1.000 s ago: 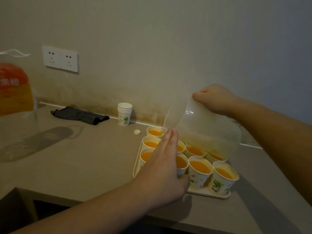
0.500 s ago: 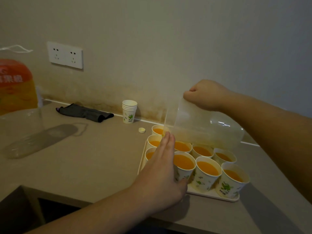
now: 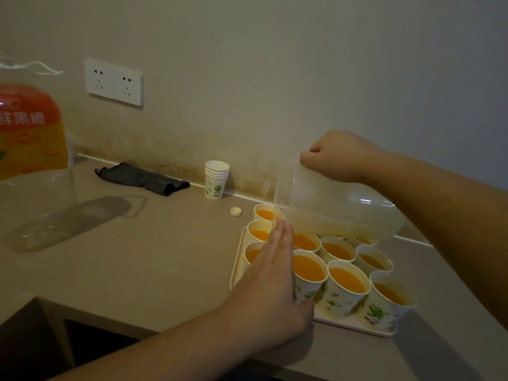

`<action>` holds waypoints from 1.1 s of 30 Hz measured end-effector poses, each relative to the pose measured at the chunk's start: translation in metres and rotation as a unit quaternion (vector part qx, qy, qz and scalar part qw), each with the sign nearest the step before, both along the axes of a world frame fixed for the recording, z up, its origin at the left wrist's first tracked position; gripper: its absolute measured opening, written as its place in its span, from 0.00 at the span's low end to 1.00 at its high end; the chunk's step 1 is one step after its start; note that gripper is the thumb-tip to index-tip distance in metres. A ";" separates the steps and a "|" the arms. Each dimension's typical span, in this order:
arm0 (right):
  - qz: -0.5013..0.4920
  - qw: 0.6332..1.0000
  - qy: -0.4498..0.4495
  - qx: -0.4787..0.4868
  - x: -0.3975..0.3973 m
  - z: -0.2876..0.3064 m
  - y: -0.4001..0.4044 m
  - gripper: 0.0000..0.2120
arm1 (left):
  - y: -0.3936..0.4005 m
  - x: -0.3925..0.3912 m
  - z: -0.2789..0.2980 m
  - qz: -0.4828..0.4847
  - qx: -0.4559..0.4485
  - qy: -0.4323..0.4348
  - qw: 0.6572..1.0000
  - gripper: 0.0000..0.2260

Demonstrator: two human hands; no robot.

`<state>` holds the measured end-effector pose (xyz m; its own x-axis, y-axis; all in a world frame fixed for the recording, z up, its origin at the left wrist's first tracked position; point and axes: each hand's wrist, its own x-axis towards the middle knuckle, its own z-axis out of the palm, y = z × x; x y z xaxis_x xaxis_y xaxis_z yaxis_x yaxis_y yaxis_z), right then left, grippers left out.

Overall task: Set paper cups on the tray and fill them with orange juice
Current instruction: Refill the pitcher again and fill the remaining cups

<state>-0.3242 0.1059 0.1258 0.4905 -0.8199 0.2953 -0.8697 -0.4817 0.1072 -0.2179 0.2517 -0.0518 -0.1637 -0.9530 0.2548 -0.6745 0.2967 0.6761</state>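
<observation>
Right hand (image 3: 339, 156): fingers curled into a fist around the handle end of the jug (image 3: 338, 209), gripping it from above.
Jug: clear plastic, tipped on its side over the back cups, spout low and to the left, a thin film of juice along its lower wall.
Left hand (image 3: 270, 287): fingers straight and together, flat, open, holding nothing; thumb (image 3: 305, 307) against the near front cup (image 3: 308, 279), palm edge beside the left column of cups.
Fingertips: the left hand's tips reach up to the jug's spout, just above a back-left cup (image 3: 265, 214).
Cups: paper, white with green print, packed touching one another in rows on the tray (image 3: 354, 327); every visible one holds orange juice near the rim.
Tray: pale, rectangular, on the counter (image 3: 154, 257) close to its front edge.
Spare cups (image 3: 216, 179): a nested stack, upright, by the wall, well apart from the tray.
Cap (image 3: 235, 212): small, pale, on the counter between stack and tray.
Cloth (image 3: 143, 179): dark, bunched along the wall.
Bottle (image 3: 30, 149): large, orange label, far left.
Socket (image 3: 114, 82): double, on the wall.
</observation>
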 end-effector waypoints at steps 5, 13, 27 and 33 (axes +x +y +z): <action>0.006 1.000 0.024 -0.009 0.006 0.001 -0.002 0.21 | -0.002 0.001 -0.001 -0.005 0.005 0.003 1.000 0.53; 0.027 0.998 0.052 -0.006 0.014 0.001 -0.001 0.21 | -0.003 0.002 -0.003 -0.008 0.000 0.002 1.000 0.52; 0.045 0.995 0.081 -0.024 0.027 0.005 0.002 0.23 | -0.004 0.003 -0.003 -0.008 -0.005 0.007 1.000 0.51; 0.063 0.991 0.104 -0.055 0.033 0.009 0.004 0.23 | -0.005 0.005 -0.001 -0.006 -0.008 0.001 1.000 0.52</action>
<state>-0.2912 0.1099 0.1344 0.6460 -0.7171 0.2617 -0.7575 -0.5596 0.3363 -0.2131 0.2468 -0.0530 -0.1736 -0.9469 0.2706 -0.6691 0.3150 0.6731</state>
